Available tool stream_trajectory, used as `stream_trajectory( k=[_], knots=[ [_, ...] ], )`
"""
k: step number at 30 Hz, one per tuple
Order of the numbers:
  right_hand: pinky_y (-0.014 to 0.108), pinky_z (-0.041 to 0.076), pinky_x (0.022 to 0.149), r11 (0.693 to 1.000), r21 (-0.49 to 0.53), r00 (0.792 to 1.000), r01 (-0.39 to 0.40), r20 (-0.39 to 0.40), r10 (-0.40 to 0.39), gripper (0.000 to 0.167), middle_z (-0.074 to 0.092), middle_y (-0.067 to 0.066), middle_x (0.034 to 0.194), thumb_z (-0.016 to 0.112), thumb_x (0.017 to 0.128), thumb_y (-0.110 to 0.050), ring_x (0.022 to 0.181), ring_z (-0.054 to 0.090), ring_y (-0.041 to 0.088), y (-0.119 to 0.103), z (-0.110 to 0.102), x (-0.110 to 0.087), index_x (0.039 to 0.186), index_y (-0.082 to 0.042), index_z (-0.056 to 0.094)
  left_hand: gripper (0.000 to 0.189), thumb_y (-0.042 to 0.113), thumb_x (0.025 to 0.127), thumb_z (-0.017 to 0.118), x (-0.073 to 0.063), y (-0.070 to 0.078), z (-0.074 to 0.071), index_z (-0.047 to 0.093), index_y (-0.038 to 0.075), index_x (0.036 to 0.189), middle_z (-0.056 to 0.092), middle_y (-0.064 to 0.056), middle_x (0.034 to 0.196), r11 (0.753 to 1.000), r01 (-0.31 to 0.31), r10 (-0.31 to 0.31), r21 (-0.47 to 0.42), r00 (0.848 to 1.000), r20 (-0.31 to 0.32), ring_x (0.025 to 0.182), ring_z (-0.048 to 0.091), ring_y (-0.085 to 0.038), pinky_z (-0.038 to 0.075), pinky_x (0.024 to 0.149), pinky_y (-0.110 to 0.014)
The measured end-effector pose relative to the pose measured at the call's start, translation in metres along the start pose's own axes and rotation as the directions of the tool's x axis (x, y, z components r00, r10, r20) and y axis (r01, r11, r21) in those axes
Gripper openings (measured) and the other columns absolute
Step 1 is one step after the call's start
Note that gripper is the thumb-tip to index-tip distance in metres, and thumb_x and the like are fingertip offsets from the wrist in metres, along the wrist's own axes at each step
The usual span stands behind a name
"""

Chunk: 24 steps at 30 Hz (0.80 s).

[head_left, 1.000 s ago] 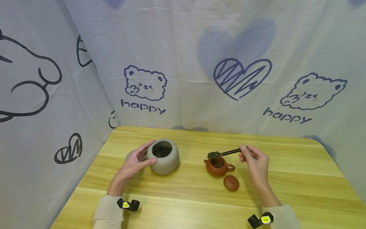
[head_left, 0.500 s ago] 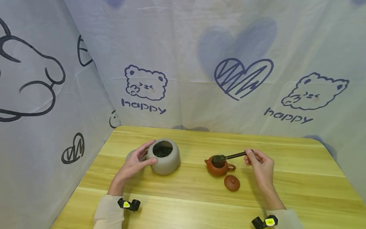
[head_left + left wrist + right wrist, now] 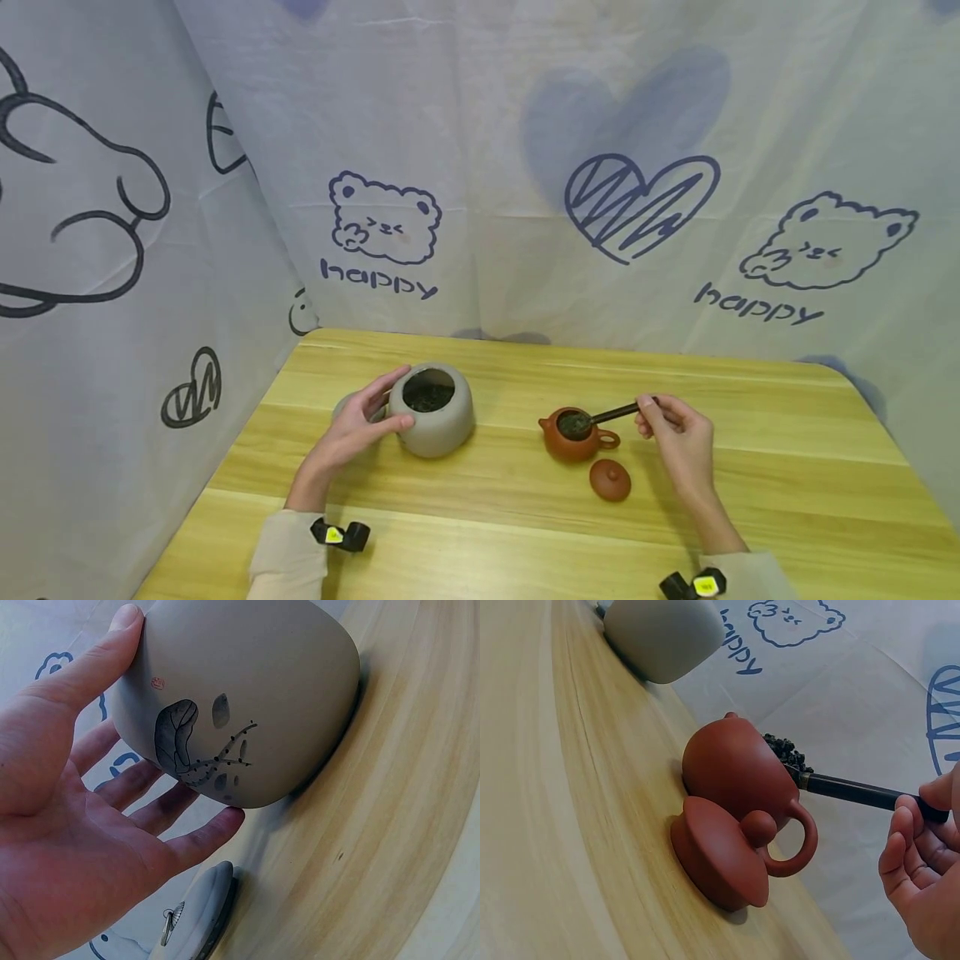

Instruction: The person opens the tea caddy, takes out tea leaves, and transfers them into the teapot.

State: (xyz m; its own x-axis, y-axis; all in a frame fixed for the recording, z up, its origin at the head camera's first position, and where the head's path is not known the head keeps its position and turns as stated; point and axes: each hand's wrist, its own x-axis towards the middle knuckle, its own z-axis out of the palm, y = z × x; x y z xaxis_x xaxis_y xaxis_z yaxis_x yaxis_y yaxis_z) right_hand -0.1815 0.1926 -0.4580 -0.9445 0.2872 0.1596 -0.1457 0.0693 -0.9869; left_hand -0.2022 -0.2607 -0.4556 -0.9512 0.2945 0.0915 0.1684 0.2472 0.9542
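Observation:
My left hand holds the side of a round grey tea canister, thumb at the front and fingers behind. Dark dried tea leaves lie inside it. A painted plant decorates the canister's wall in the left wrist view. Between thumb and fingers, my right hand pinches the dark handle of a tea scoop. The scoop's tip, heaped with tea leaves, is at the mouth of a small reddish-brown clay teapot. In front of the teapot lies its knobbed lid.
A grey canister lid with a small metal ring sits beside the canister, partly hidden behind my left hand in the head view. All this stands on a wooden table. A printed cloth hangs at the back and left.
The scoop has moved right and down from above the teapot's spout side to its mouth, its leaves now sitting lower in the opening. My left hand stays on the canister.

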Motion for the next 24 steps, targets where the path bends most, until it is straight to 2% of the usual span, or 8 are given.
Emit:
stream_trajectory(
  k=[3, 7, 10, 12, 15, 17, 21, 24],
  knots=[
    [0.022, 0.059, 0.06, 0.999, -0.03, 1.0, 0.02, 0.023, -0.02, 0.027, 0.073, 0.007, 0.077, 0.069, 0.1, -0.013, 0.065, 0.068, 0.01, 0.0, 0.001, -0.002, 0.105, 0.014, 0.07, 0.074, 0.014, 0.093, 0.078, -0.001, 0.0, 0.001, 0.041, 0.016, 0.158, 0.037, -0.01, 0.163, 1.0, 0.003, -0.003, 0.004, 1.0, -0.003, 0.15, 0.032, -0.034, 0.027, 0.123, -0.048],
    [0.023, 0.059, 0.062, 0.991, -0.094, 0.994, 0.092, 0.07, -0.086, 0.026, 0.072, 0.015, 0.082, 0.068, 0.101, -0.016, 0.067, 0.067, 0.01, 0.0, 0.002, -0.004, 0.106, 0.01, 0.071, 0.074, 0.015, 0.093, 0.078, -0.002, 0.001, 0.002, 0.042, 0.016, 0.158, 0.037, -0.01, 0.163, 1.0, 0.008, -0.008, 0.008, 1.0, -0.007, 0.15, 0.032, -0.033, 0.027, 0.123, -0.046],
    [0.024, 0.059, 0.062, 0.973, -0.139, 0.979, 0.182, 0.119, -0.167, 0.022, 0.07, 0.022, 0.085, 0.066, 0.102, -0.014, 0.07, 0.067, 0.011, 0.001, 0.002, -0.005, 0.107, 0.007, 0.073, 0.074, 0.015, 0.093, 0.078, -0.003, 0.001, 0.002, 0.042, 0.017, 0.158, 0.037, -0.009, 0.163, 1.0, 0.009, -0.009, 0.007, 1.0, -0.009, 0.15, 0.032, -0.033, 0.027, 0.123, -0.045],
    [0.022, 0.059, 0.063, 0.947, -0.18, 0.959, 0.266, 0.153, -0.24, 0.018, 0.07, 0.021, 0.086, 0.066, 0.101, -0.009, 0.072, 0.067, 0.011, 0.002, 0.002, -0.005, 0.109, 0.005, 0.073, 0.074, 0.015, 0.093, 0.078, -0.002, 0.001, 0.002, 0.042, 0.017, 0.158, 0.037, -0.009, 0.163, 1.0, 0.011, -0.011, 0.003, 1.0, -0.009, 0.15, 0.032, -0.033, 0.028, 0.123, -0.046],
    [0.016, 0.056, 0.063, 0.877, -0.247, 0.907, 0.413, 0.199, -0.371, 0.013, 0.071, 0.016, 0.085, 0.068, 0.097, 0.001, 0.073, 0.065, 0.01, 0.004, 0.003, -0.005, 0.109, 0.001, 0.074, 0.074, 0.014, 0.093, 0.078, -0.003, 0.0, 0.002, 0.042, 0.017, 0.158, 0.037, -0.009, 0.163, 1.0, 0.01, -0.01, -0.006, 1.0, -0.008, 0.15, 0.032, -0.034, 0.028, 0.122, -0.047],
    [0.013, 0.053, 0.062, 0.809, -0.28, 0.854, 0.518, 0.226, -0.469, 0.017, 0.071, 0.011, 0.084, 0.069, 0.093, 0.009, 0.072, 0.063, 0.011, 0.004, 0.004, -0.005, 0.107, 0.001, 0.074, 0.074, 0.014, 0.093, 0.078, -0.003, -0.001, 0.002, 0.042, 0.017, 0.158, 0.037, -0.009, 0.163, 1.0, 0.008, -0.008, -0.011, 1.0, -0.007, 0.15, 0.032, -0.034, 0.028, 0.122, -0.047],
    [0.016, 0.05, 0.057, 0.7, -0.269, 0.75, 0.661, 0.248, -0.613, 0.023, 0.067, 0.009, 0.078, 0.068, 0.083, 0.02, 0.066, 0.057, 0.013, -0.005, 0.01, -0.009, 0.1, 0.005, 0.074, 0.074, 0.014, 0.093, 0.078, -0.002, -0.002, 0.001, 0.042, 0.018, 0.158, 0.037, -0.009, 0.163, 1.0, 0.002, -0.002, -0.006, 1.0, -0.005, 0.151, 0.031, -0.033, 0.028, 0.123, -0.045],
    [0.021, 0.048, 0.054, 0.655, -0.242, 0.698, 0.716, 0.246, -0.673, 0.024, 0.063, 0.009, 0.074, 0.066, 0.079, 0.023, 0.062, 0.053, 0.014, -0.017, 0.014, -0.014, 0.096, 0.007, 0.073, 0.074, 0.014, 0.093, 0.078, -0.002, -0.003, 0.001, 0.042, 0.018, 0.158, 0.037, -0.008, 0.163, 1.0, -0.002, 0.002, -0.001, 1.0, -0.003, 0.151, 0.031, -0.032, 0.028, 0.123, -0.044]
  ],
)
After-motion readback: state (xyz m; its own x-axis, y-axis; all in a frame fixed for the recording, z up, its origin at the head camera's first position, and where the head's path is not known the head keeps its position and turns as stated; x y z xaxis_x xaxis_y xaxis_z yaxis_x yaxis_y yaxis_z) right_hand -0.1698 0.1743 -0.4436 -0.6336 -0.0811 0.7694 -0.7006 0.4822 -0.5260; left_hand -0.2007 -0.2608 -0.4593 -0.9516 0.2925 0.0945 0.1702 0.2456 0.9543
